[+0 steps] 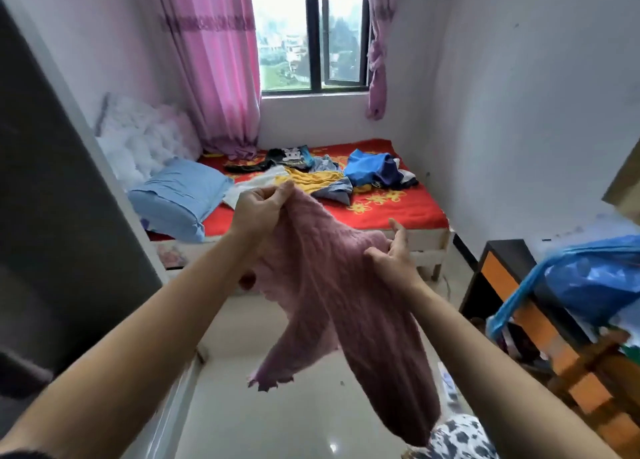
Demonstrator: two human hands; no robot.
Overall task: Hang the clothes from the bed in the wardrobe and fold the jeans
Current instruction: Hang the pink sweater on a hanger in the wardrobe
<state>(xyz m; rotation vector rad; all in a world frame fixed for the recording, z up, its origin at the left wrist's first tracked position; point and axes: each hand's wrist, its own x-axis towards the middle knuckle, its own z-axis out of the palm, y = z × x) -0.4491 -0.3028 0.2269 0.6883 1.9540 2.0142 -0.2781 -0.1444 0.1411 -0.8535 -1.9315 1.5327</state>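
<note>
I hold a dusty-pink knitted sweater [322,285] up in front of me over the floor. My left hand [261,209] pinches its upper edge between thumb and fingers. My right hand [394,254] grips the fabric lower down at the right, some fingers spread. The sleeves hang down toward the floor. Beyond it is the bed [391,213] with a red flowered cover. On it lie a black printed top [280,159], a yellow and grey garment [322,181], a blue garment [370,168] and a white piece [252,185].
A dark wardrobe door [52,216] stands at my left. A blue pillow [176,195] and white padded headboard [142,140] are at the bed's left. At the right stand a black and orange cabinet [502,271] and a blue plastic bag [588,278]. Pink curtains [214,60] frame the window.
</note>
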